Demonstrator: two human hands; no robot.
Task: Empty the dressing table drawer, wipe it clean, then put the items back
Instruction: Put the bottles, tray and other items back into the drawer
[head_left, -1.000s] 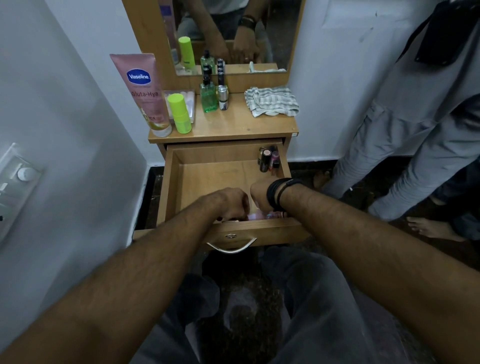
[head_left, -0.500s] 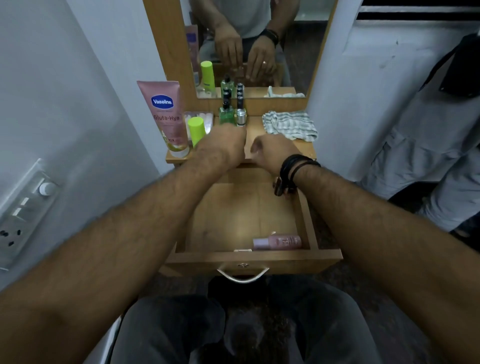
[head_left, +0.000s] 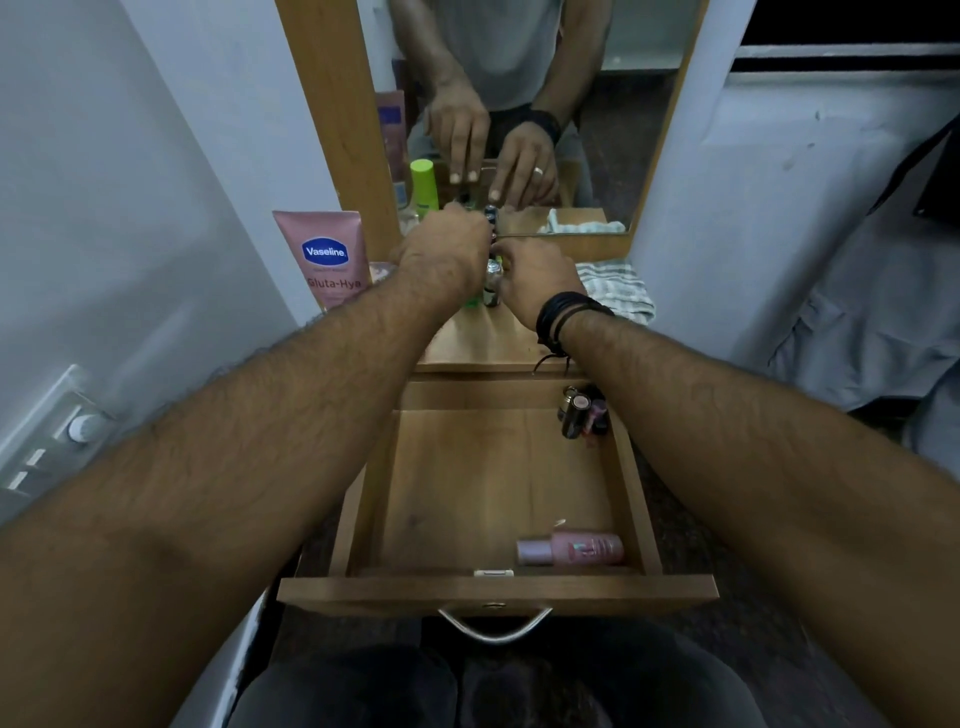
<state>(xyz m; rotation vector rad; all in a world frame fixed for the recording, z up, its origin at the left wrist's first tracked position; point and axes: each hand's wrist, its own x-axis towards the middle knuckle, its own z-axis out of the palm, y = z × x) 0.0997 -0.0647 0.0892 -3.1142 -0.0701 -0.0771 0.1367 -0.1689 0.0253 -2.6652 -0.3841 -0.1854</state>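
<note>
The wooden drawer (head_left: 363, 499) stands pulled out below me. A pink bottle (head_left: 571, 548) lies on its side at the drawer's front right, and a cluster of lipsticks (head_left: 581, 413) sits in the back right corner. Both hands are up on the dressing table top (head_left: 483, 343), by the mirror. My left hand (head_left: 447, 252) hovers over a green bottle (head_left: 472, 303), with its grip hidden. My right hand (head_left: 540, 280) has its fingertips curled onto a small silver bottle (head_left: 492, 285) standing between the two hands.
A pink Vaseline tube (head_left: 327, 254) stands at the table's left and a striped cloth (head_left: 621, 291) lies at its right. The mirror (head_left: 597, 130) backs the table. Walls close in on both sides, with a switch plate (head_left: 47, 441) on the left. Another person's clothing (head_left: 857, 322) is at the right.
Both hands left the drawer's front, rose to the table top and moved back to the small bottles by the mirror. The pink bottle, hidden under them before, now shows.
</note>
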